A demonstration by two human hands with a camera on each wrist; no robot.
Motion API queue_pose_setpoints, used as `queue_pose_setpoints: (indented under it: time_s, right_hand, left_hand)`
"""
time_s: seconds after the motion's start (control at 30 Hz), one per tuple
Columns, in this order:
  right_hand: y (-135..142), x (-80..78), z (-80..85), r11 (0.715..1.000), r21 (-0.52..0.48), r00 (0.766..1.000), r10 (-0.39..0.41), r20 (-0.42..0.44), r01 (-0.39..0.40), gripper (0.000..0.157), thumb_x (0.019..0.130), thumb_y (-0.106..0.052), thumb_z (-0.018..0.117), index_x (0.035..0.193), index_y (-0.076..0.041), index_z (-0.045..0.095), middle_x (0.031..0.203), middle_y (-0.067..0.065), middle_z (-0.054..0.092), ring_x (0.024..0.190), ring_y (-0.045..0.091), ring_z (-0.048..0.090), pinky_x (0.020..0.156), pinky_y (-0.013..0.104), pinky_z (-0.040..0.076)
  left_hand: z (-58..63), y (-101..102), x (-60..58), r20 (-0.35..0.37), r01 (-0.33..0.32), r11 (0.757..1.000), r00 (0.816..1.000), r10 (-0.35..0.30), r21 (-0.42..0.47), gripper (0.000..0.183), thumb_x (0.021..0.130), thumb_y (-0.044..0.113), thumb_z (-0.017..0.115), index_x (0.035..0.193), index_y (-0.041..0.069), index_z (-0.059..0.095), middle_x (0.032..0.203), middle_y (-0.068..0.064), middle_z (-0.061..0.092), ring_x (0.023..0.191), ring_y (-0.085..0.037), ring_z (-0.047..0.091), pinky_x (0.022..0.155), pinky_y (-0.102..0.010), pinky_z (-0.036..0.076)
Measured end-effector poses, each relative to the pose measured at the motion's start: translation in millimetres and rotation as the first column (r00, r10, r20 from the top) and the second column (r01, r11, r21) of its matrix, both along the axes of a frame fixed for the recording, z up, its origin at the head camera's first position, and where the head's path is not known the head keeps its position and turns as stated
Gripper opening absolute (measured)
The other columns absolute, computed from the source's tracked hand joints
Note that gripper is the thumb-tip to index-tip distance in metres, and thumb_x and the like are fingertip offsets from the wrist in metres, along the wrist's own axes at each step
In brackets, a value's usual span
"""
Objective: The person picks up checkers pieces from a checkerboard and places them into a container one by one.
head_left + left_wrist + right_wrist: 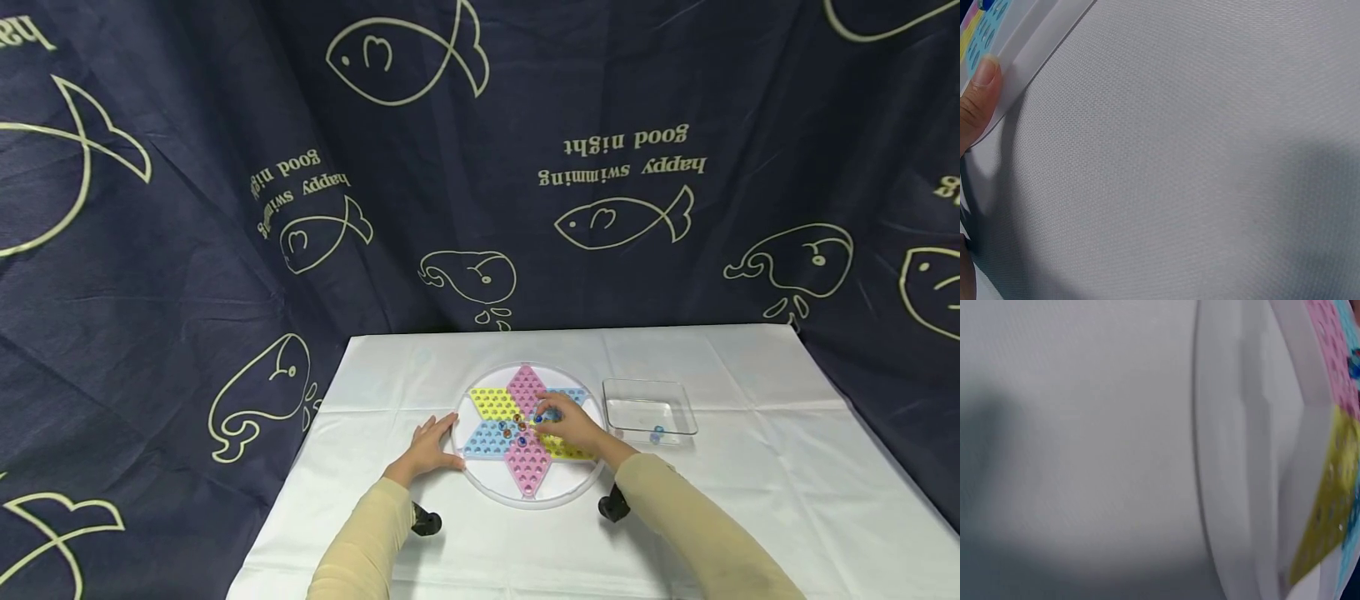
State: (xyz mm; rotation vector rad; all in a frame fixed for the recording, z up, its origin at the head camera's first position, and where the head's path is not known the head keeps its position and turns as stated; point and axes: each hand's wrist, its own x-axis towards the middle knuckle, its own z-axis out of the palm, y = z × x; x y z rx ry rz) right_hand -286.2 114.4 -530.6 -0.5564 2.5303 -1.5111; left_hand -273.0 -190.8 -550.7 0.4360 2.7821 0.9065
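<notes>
A round white Chinese checkers board [483, 479] with a pink, yellow and blue star lies on the table. My left hand [431, 447] rests at its left rim with spread fingers; in the left wrist view the thumb [979, 97] lies on the white edge. Over the star's middle, my right hand [573, 423] pinches a blue marble [538, 419] between its fingertips. Several marbles sit in holes around the centre, among them an orange-brown marble [507, 433] and a blue marble [522, 442]. In the right wrist view the right hand is almost wholly out of frame.
A clear plastic box [609, 398] stands right of the board, with a few blue marbles [657, 434] near its front side. White cloth [757, 467] covers the table, and a dark blue fish-print curtain [465, 183] hangs behind it. Black wrist cameras [427, 522] sit under both forearms.
</notes>
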Motion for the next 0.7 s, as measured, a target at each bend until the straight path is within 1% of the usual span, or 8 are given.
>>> queue_pose_setpoints:
  time_s: [0.1, 0.2, 0.33, 0.47, 0.6, 0.7]
  right_hand:
    - [5.8, -2.6, 5.1, 1.000, -0.025, 1.000, -0.001, -0.006, 0.000, 0.018, 0.082, -0.013, 0.067, 0.092, -0.002, 0.057, 0.141, 0.019, 0.036, 0.133, 0.042, 0.023, 0.107, 0.062, 0.017]
    - [11.2, -6.6, 8.5, 1.000, -0.005, 0.998, -0.013, -0.054, 0.012, 0.020, 0.082, -0.015, 0.068, 0.093, -0.001, 0.058, 0.139, 0.019, 0.039, 0.131, 0.042, 0.026, 0.107, 0.060, 0.019]
    - [18.0, -10.3, 14.9, 0.999, 0.005, 0.993, -0.034, -0.116, 0.035, 0.019, 0.081, -0.013, 0.069, 0.091, -0.001, 0.060, 0.136, 0.021, 0.042, 0.129, 0.042, 0.030, 0.105, 0.061, 0.022]
    - [26.4, -12.2, 22.3, 0.998, -0.021, 0.993, -0.053, -0.102, 0.052, 0.015, 0.081, -0.010, 0.068, 0.091, -0.002, 0.059, 0.137, 0.021, 0.041, 0.130, 0.043, 0.026, 0.103, 0.064, 0.022]
    - [35.3, -14.8, 27.7, 0.998, -0.022, 0.994, -0.068, -0.085, 0.066, 0.016, 0.081, -0.011, 0.068, 0.092, -0.003, 0.060, 0.139, 0.020, 0.039, 0.132, 0.042, 0.024, 0.104, 0.064, 0.021]
    - [42.5, -16.8, 29.9, 0.997, -0.012, 0.991, -0.077, -0.108, 0.076, 0.016, 0.081, -0.011, 0.068, 0.092, -0.003, 0.060, 0.138, 0.021, 0.039, 0.131, 0.042, 0.025, 0.104, 0.064, 0.021]
  left_hand:
    - [-0.1, -0.1, -0.1, -0.008, 0.004, 1.000, 1.000, -0.004, -0.005, 0.095, 0.062, 0.033, 0.082, 0.140, 0.004, 0.035, 0.142, -0.016, 0.038, 0.135, -0.043, 0.019, 0.110, -0.059, 0.007]
    - [0.9, -0.1, 0.8, -0.008, 0.006, 1.000, 1.000, -0.006, -0.003, 0.095, 0.062, 0.032, 0.083, 0.139, 0.003, 0.036, 0.142, -0.017, 0.039, 0.134, -0.044, 0.019, 0.110, -0.059, 0.007]
    - [2.0, 0.1, 1.9, -0.001, -0.002, 1.000, 1.000, 0.002, 0.006, 0.095, 0.062, 0.032, 0.083, 0.139, 0.003, 0.036, 0.142, -0.017, 0.038, 0.134, -0.044, 0.019, 0.110, -0.059, 0.007]
    - [2.2, 0.5, 1.9, -0.004, 0.000, 1.000, 1.000, 0.000, -0.001, 0.095, 0.062, 0.031, 0.082, 0.139, 0.003, 0.035, 0.142, -0.017, 0.038, 0.134, -0.044, 0.019, 0.110, -0.059, 0.008]
    - [3.6, 1.1, 2.4, -0.004, -0.001, 1.000, 1.000, 0.001, -0.001, 0.095, 0.063, 0.031, 0.082, 0.139, 0.003, 0.035, 0.142, -0.016, 0.038, 0.134, -0.044, 0.019, 0.110, -0.059, 0.008]
    - [4.2, 1.8, 2.7, 0.001, -0.004, 1.000, 1.000, 0.004, -0.003, 0.095, 0.063, 0.031, 0.082, 0.140, 0.003, 0.035, 0.143, -0.016, 0.038, 0.134, -0.044, 0.019, 0.110, -0.059, 0.008]
